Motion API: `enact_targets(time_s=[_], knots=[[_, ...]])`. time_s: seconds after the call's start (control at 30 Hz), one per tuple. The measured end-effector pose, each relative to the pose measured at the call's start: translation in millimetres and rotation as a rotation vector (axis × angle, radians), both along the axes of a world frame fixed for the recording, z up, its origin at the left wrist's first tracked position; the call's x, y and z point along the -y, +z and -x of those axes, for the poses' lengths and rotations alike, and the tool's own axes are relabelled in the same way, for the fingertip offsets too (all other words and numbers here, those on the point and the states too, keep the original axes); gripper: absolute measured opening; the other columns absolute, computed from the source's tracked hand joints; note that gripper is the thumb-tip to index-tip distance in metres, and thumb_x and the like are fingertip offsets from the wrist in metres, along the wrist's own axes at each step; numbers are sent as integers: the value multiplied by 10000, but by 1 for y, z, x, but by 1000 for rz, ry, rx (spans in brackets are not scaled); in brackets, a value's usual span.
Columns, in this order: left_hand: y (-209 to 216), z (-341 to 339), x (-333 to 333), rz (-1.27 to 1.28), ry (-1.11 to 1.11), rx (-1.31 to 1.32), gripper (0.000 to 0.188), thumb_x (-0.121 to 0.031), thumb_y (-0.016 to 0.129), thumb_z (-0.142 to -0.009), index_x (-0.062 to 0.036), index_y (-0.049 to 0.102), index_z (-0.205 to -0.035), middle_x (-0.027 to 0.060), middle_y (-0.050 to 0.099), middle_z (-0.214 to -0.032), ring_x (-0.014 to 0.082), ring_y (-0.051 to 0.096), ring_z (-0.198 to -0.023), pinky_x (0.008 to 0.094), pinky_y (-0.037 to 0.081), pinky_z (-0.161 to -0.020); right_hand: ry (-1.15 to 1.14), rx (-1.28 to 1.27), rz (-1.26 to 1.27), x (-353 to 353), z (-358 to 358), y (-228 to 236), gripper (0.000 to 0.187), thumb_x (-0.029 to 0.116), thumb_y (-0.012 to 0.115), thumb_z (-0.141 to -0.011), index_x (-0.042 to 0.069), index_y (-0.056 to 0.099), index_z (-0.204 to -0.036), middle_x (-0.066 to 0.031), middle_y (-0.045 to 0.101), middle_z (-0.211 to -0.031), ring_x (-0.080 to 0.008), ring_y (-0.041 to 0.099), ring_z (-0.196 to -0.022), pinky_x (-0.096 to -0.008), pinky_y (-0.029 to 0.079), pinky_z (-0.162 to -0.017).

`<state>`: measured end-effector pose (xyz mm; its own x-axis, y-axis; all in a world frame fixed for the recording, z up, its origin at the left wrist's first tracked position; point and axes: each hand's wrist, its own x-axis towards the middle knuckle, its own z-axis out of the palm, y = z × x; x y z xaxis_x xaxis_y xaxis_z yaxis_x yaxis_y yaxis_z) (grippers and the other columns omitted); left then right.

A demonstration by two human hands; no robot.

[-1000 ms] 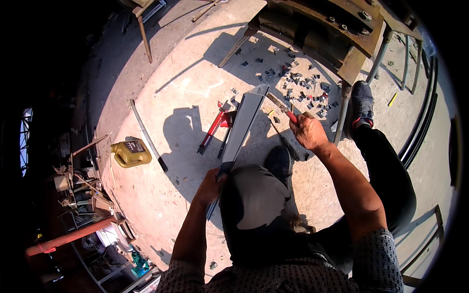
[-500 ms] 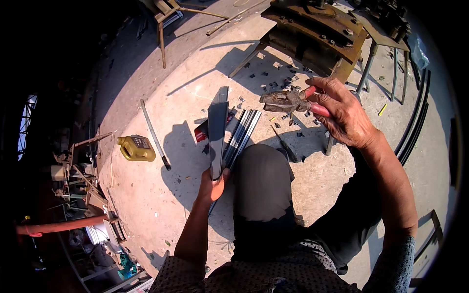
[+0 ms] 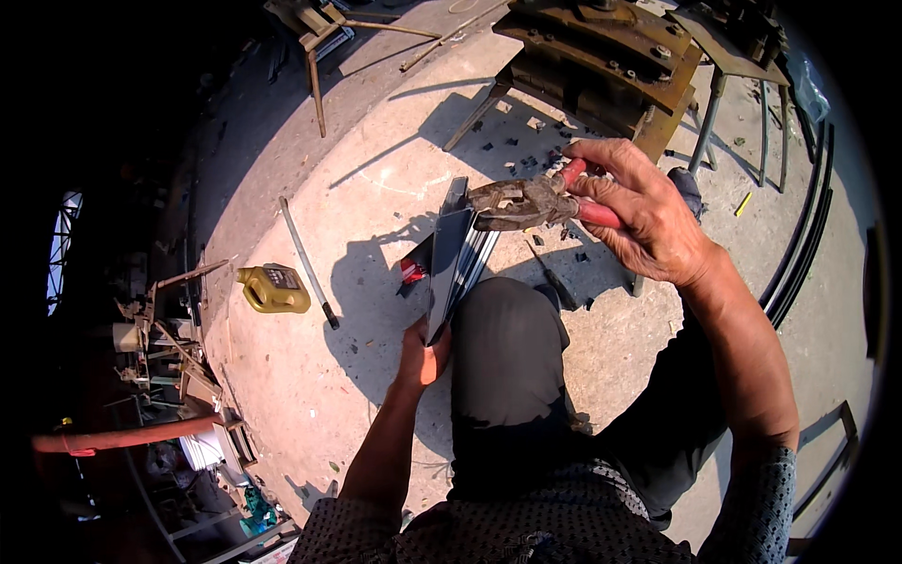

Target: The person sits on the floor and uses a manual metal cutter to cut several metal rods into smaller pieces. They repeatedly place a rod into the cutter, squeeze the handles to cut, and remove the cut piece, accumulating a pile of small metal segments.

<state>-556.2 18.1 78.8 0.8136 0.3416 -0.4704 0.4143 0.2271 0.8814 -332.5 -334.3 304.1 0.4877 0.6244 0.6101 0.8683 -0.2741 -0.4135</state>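
Note:
My left hand is closed around the lower end of a dark grey metal profile, which stands up tilted in front of my knee. In my right hand are pliers with red handles and worn, rusty jaws. The jaws are at the upper part of the profile; whether they grip its edge I cannot tell. Behind the profile, a bundle of shiny metal strips lies on the ground, partly hidden. A red and black item shows just left of the profile.
An olive plastic jug and a thin rod are on the concrete at left. A rusty machine on legs stands ahead, with dark scraps beneath. A screwdriver-like tool lies beyond my knee. Long black bars lie at right.
The profile in my left hand has moved right and slightly up. The pliers have shifted left and come to its upper part.

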Motion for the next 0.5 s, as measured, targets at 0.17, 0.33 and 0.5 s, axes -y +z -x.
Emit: enact_targets(time_s=[0.17,0.33,0.5], knots=[[5,-3,5,-132,-56,76,80,-52,622,-965,12,637,-1010,36,604,-782,101,558,-776,318,481,-695,13,35,-6,-3,-1,2,257,139,762,-894,13,735,-1116,-183,613,-1233,-339,633,-1124,-414,564,-910],[57,-12,30,-702,-293,178,100,-78,648,-928,15,618,-950,123,612,-756,155,567,-702,357,478,-649,10,52,48,2,-1,2,264,153,787,-862,16,733,-1082,-166,600,-1190,-324,627,-1085,-414,562,-873],[57,-11,32,-835,-249,229,134,-100,674,-907,12,602,-894,165,598,-736,220,539,-641,378,470,-628,1,57,55,2,0,-2,280,254,763,-894,4,702,-1006,-170,594,-1161,-319,607,-1058,-413,539,-862]])
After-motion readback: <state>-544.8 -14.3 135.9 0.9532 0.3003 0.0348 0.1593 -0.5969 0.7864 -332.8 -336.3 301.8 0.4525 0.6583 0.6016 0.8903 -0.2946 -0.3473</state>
